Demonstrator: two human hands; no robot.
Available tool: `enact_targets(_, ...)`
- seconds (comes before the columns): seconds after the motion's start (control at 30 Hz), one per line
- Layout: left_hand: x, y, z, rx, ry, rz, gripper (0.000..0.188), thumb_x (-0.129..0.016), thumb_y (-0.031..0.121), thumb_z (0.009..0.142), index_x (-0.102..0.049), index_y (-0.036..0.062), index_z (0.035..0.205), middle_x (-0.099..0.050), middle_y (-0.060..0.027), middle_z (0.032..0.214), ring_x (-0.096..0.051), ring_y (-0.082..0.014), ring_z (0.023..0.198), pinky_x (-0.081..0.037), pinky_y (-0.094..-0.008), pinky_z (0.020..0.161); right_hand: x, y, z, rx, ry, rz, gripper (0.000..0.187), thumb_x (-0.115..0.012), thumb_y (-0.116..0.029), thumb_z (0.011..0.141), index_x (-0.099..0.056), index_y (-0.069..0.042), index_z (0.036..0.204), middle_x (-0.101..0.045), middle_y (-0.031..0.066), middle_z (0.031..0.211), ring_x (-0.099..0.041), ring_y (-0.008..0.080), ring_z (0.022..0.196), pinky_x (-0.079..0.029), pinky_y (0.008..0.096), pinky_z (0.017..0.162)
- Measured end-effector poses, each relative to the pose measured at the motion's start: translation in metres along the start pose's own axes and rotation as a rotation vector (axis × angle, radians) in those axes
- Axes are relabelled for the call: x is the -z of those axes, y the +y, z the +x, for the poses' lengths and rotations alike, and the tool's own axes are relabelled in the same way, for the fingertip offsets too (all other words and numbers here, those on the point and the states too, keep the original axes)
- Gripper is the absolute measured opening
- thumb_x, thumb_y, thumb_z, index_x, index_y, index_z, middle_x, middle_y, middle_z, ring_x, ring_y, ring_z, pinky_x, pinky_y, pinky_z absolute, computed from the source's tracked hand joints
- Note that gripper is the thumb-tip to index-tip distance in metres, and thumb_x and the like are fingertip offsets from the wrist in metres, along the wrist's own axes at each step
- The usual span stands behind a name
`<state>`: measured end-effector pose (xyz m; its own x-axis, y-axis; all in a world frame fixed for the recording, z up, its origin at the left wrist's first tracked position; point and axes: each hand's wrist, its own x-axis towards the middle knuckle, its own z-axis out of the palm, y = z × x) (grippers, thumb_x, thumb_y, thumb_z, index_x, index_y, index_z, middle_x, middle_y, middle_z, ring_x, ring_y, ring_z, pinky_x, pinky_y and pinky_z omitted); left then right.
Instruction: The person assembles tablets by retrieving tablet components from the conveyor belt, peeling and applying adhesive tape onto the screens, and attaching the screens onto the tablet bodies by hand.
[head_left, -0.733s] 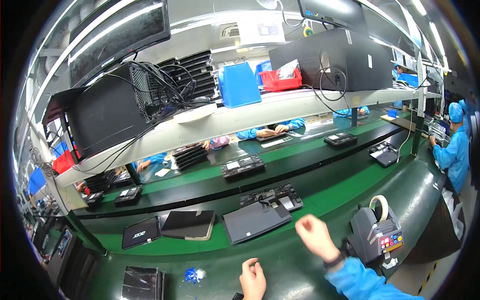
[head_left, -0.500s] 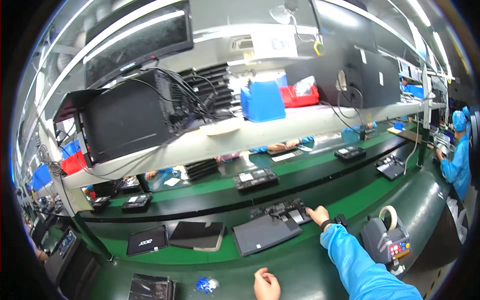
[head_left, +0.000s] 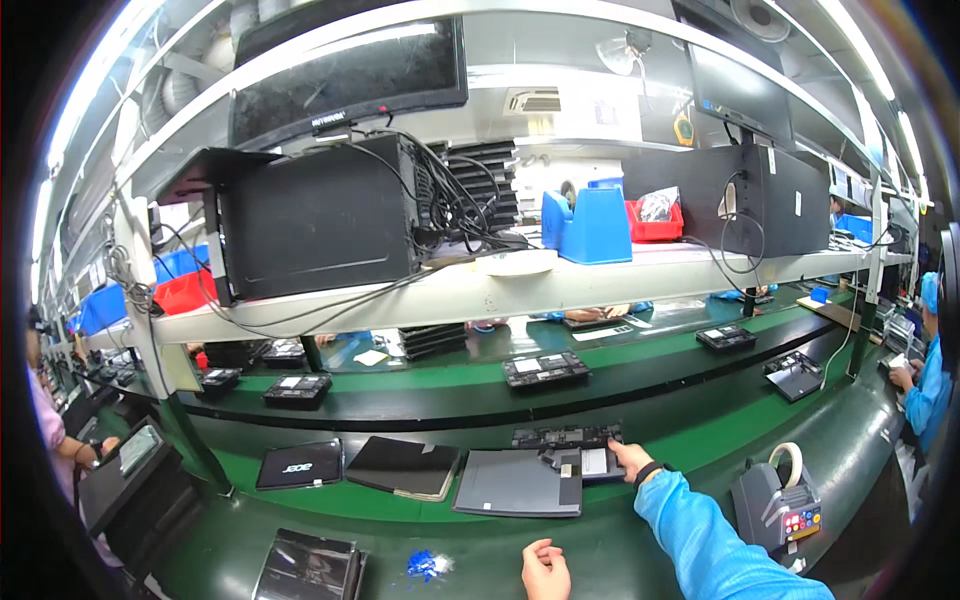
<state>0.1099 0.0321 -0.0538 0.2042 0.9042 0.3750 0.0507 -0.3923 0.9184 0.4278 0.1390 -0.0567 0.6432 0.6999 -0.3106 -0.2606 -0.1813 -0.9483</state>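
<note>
Green bench (head_left: 482, 550), glossy and dark, with a brighter green strip along its middle. Your right hand (head_left: 628, 459) pinches the right edge of the opened laptop base (head_left: 568, 437), which lies on that strip, circuitry up, partly behind a flat grey panel (head_left: 515, 484). Your left hand (head_left: 546, 570) sits low over the near surface, loosely half-curled, nothing visible in it. To your left along the strip: a black lid (head_left: 300, 464) and a dark folder-like slab (head_left: 403, 468). Nearer you: blue-and-white scraps (head_left: 424, 565) in a small heap, then a glossy black block (head_left: 306, 566), cut by the lower edge of view. Right of your sleeve stands a grey tape dispenser (head_left: 776, 508) with coloured buttons. Beyond, a raised ledge carries further bases (head_left: 546, 370). Overhead, a white shelf (head_left: 450, 288) bears a black computer case (head_left: 318, 222), tangled cables, blue and red bins (head_left: 595, 230). At far right, a co-worker in blue (head_left: 934, 385).
</note>
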Motion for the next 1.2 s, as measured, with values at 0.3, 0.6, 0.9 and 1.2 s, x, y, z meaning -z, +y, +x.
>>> enact_targets(0.3,0.050,0.010,0.014,0.577,-0.030,-1.118,0.048,-0.049,0.042,0.092,-0.047,0.0071,0.124,-0.049,-0.0097,0.125,-0.043,-0.0243,0.118,-0.036,-0.0452,0.096,0.026,-0.007,-0.151,-0.089,-0.094,0.212,0.037,-0.057,-0.038,0.089,-0.058,-0.003,0.102,-0.064,0.0099,0.092,-0.063,0.0234,0.081,-0.050,0.0391,0.066)
enact_targets(0.6,0.070,0.086,-0.141,0.552,0.057,-0.786,0.047,-0.069,0.015,0.081,-0.049,-0.0002,0.120,-0.060,-0.0168,0.078,-0.060,-0.0304,0.074,-0.050,-0.0407,0.067,0.106,0.056,-0.232,-0.188,-0.271,0.049,0.039,-0.057,-0.035,0.090,-0.060,0.002,0.100,-0.063,0.0075,0.085,-0.058,0.0145,0.069,-0.048,0.0314,0.059)
enact_targets(0.9,0.058,0.092,-0.195,0.675,-0.017,-0.964,0.033,-0.055,0.020,0.092,-0.047,0.0034,0.119,-0.054,-0.0122,0.115,-0.053,-0.0264,0.107,-0.047,-0.0459,0.088,0.111,0.052,-0.343,0.771,0.297,-0.751,0.027,-0.062,-0.023,0.084,-0.056,0.002,0.094,-0.058,0.0120,0.078,-0.056,0.0287,0.071,-0.046,0.0378,0.066)
enact_targets(1.2,0.092,0.158,-0.193,0.793,-1.068,-0.450,0.023,-0.052,0.021,0.094,-0.057,0.0006,0.103,-0.064,-0.0094,0.093,-0.062,-0.0164,0.080,-0.051,-0.0278,0.068,0.093,0.094,-0.374,-0.010,-0.423,0.186,0.028,-0.056,-0.012,0.091,-0.051,0.008,0.111,-0.063,0.0068,0.089,-0.058,0.0078,0.075,-0.047,0.0204,0.064)
